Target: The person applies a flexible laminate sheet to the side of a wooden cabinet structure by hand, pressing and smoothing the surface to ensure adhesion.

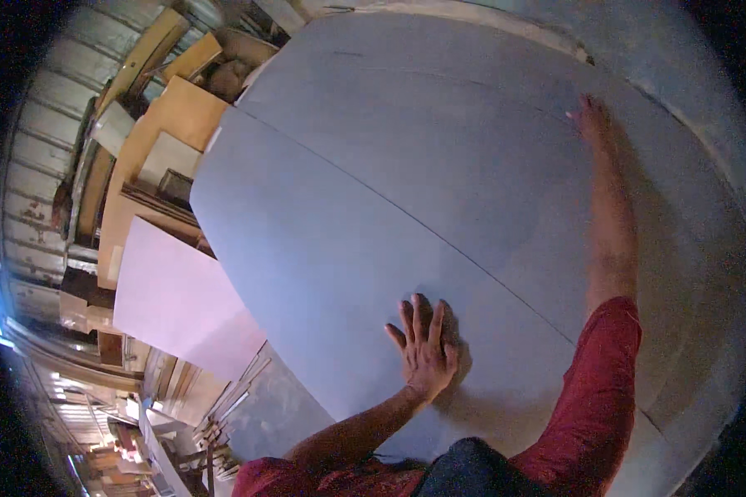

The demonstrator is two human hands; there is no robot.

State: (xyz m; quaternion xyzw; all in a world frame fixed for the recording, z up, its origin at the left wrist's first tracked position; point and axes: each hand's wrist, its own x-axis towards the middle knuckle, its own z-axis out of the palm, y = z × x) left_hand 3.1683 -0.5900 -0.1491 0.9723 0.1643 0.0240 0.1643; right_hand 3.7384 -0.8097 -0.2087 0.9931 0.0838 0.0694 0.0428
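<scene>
Your broad blue-grey sheet (331, 232), a thin dark line (423, 222) slanting across, your left hand (427, 352) spread flat on it, gripping nothing, your right hand (591, 122) blurred, its opening and hold unclear

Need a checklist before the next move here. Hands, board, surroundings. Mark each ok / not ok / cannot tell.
1. Left hand palm down, fingers spread on the grey board: ok.
2. Right hand touching the board: cannot tell, it is blurred at the far right.
3. Dark line visible between the hands: ok, it runs diagonally across the board.
4. Line being a seam rather than a mark: cannot tell.
5. Pale pink sheet away from both hands: ok, it lies left of the board.
</scene>
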